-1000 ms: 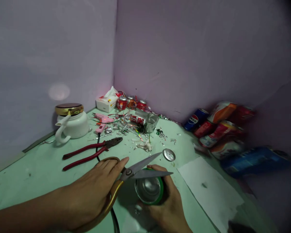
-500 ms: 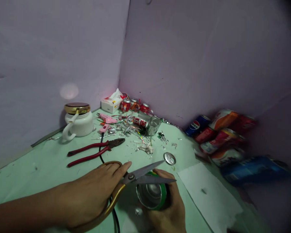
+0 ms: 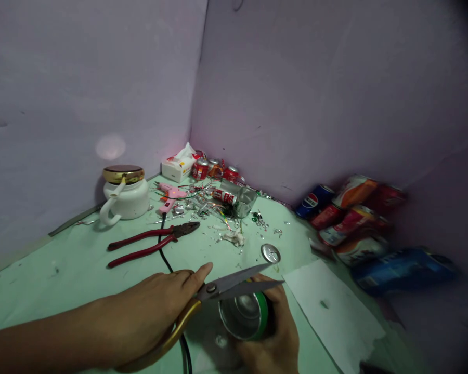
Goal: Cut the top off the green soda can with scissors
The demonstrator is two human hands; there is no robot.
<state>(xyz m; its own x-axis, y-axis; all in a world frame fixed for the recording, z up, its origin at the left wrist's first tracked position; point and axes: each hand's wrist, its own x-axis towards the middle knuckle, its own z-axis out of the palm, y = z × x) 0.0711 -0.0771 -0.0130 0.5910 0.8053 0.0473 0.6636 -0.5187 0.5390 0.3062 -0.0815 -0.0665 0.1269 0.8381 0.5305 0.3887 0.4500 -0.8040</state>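
My left hand (image 3: 159, 309) grips scissors (image 3: 224, 285) with gold handles, its fingers through the loops. Their blades point right and stand slightly apart above the cut rim of a green can (image 3: 263, 314). My right hand (image 3: 278, 330) is wrapped round that can from the right, tilting its open end toward me, so the bare silver inside shows. Beyond the blade tips a cut-off can lid (image 3: 271, 253) with its opening lies flat on the table.
Red-handled pliers (image 3: 152, 243) lie left, near a white pot (image 3: 127, 200) and a pink glue gun (image 3: 172, 195) with a black cord. Metal scraps (image 3: 203, 205) and a clear glass (image 3: 246, 201) lie behind. Stacked cans (image 3: 351, 223) and white paper (image 3: 331, 311) are at right.
The scissor blades have come closer together, the lower blade rising slightly near the can's rim. My right hand keeps its hold on the can. The view has shifted a little.
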